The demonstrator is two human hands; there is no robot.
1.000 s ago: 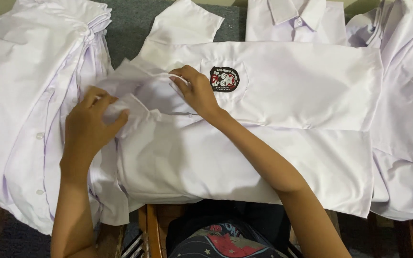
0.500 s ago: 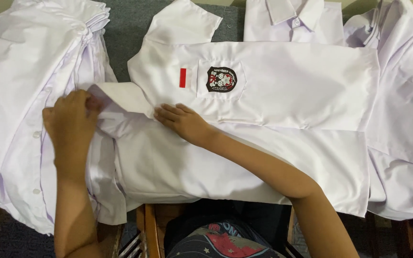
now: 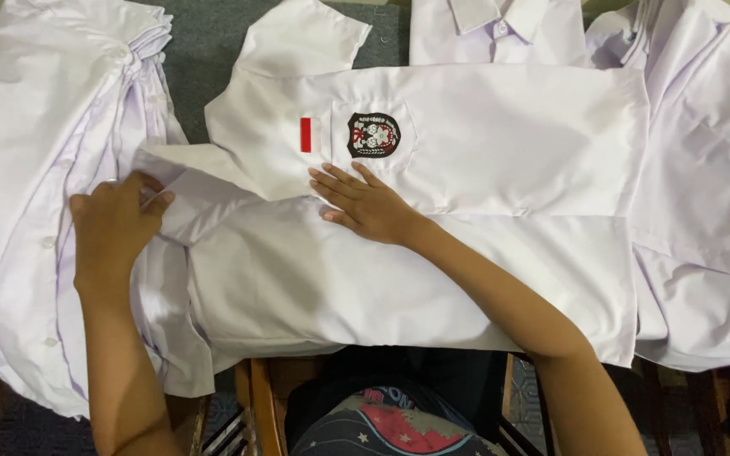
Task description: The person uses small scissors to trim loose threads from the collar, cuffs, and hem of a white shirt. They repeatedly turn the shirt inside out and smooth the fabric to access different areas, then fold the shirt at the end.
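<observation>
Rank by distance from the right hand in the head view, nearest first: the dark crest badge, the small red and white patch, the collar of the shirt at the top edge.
From the right hand, lying flat on the shirt:
1. Crest badge, on the pocket just above the fingers.
2. Red and white patch, left of the badge.
3. Collar, far up at the top edge.

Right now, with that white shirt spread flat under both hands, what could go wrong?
1. The left hand grips the collar end while the right hand only presses flat on the white shirt; a hard pull might drag the cloth into creases.
2. The shirt's lower edge lies at the front edge above the chair, so it may slide off.
3. The shirt pile at the left touches the collar end, so it could get tugged too.
</observation>
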